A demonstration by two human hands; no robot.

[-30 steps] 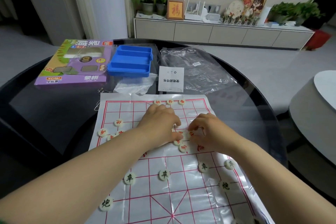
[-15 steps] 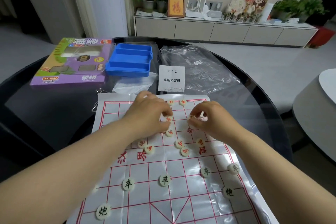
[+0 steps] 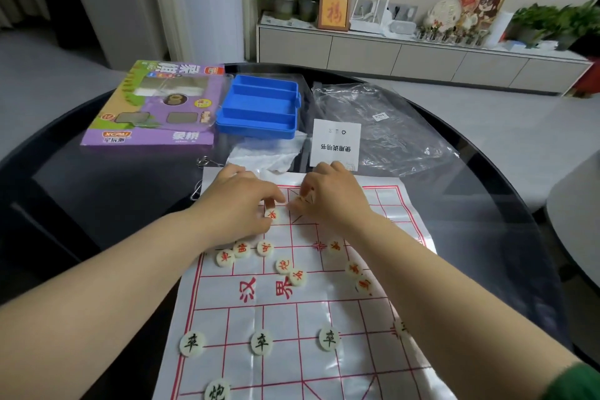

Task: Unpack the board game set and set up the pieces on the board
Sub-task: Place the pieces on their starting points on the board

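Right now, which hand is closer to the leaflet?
Right. The right hand is at the leaflet's near edge, knuckles almost reaching it. The left hand is just as far forward but well off to the leaflet's left.

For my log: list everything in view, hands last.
Round dark glass table: one, under everything.
White plastic board sheet, red grid: one, table's near side.
Round white red-lettered pieces: about nine, board's far half.
Round white black-lettered pieces: four clear, near half.
Purple cardboard game box: one, far left.
Blue plastic tray: one, beside box.
White instruction leaflet: one, beyond board.
Clear plastic bag: one, far right.
Left hand: fingers at one red-lettered piece.
Right hand: fingers curled at far rows, grip unclear.
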